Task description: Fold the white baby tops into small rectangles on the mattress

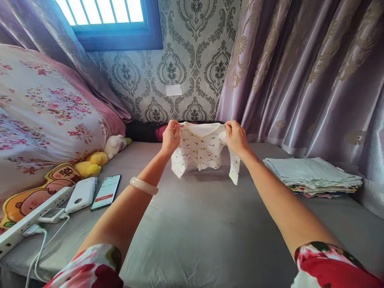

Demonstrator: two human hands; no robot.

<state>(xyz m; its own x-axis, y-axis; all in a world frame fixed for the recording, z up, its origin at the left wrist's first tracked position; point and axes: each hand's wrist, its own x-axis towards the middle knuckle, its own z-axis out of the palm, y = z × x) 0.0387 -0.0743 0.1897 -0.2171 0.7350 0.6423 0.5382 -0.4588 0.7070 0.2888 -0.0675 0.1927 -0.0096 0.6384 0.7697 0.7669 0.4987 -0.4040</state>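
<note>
Fingers of the left hand [171, 138] and right hand [237, 139] pinch the shirt [201, 150] by its shoulders, over the bed [198, 232], mid-frame: seemingly a spreading-out step. Moving it would call for level hands.

Upper left, the frame crops the barred window [109, 24]; lower left, the power strip [30, 220]. Motifs on the baby shirt [201, 150] are too small to identify.
</note>
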